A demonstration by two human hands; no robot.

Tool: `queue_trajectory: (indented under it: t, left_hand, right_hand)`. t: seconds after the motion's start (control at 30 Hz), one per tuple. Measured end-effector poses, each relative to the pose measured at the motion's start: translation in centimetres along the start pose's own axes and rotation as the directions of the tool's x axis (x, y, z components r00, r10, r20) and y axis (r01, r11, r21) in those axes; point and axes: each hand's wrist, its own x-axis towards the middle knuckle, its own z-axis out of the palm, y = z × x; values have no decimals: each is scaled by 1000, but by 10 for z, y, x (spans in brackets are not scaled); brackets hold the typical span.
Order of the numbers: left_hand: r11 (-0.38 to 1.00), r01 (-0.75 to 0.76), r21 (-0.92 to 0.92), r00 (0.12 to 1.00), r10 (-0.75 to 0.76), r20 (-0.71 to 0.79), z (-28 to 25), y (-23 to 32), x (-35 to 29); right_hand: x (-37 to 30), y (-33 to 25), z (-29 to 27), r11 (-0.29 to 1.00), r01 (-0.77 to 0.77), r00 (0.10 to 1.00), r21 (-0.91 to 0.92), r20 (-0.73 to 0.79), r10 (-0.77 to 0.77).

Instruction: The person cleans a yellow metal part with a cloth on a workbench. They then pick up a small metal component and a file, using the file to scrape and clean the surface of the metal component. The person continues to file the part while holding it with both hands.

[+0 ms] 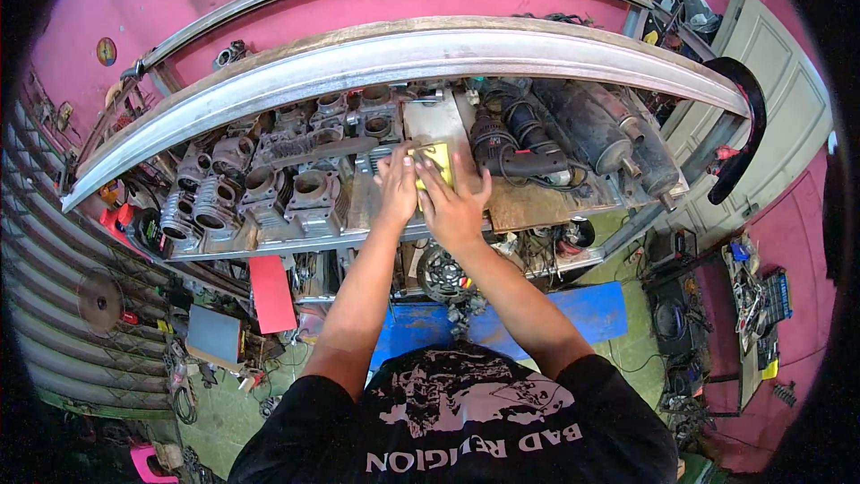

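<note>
A small yellow squarish piece (441, 158), like a pad or folded cloth, is at the middle of the workbench, with a thin dark piece on its upper part. My right hand (452, 206) rests on its near side, fingers spread and thumb out to the right. At its left edge, my left hand (397, 188) has its fingers bent together; what they grip is hidden. Grey engine cylinders (315, 202) stand in rows left of my hands, with ribbed metal close by the left fingers. Just right of my right hand lies a dark angle grinder (528, 163) with its cord.
A long pale metal rail (430, 56) arches across above the bench. Dark exhaust canisters (598, 130) lie at the bench's right. A bare wooden board (528, 208) is at the near edge. Below are a lower shelf with parts and a blue panel (573, 315).
</note>
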Motion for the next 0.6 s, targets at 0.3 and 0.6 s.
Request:
queue_trajectory:
  t: [0.3, 0.6]
  left_hand:
    - [997, 63, -35, 998, -62, 26, -7, 10, -1]
    - [999, 53, -12, 999, -53, 8, -9, 4, -3]
  right_hand:
    - [-25, -11, -9, 996, -80, 994, -38, 76, 83]
    - [-69, 1, -19, 994, -25, 983, -103, 180, 44]
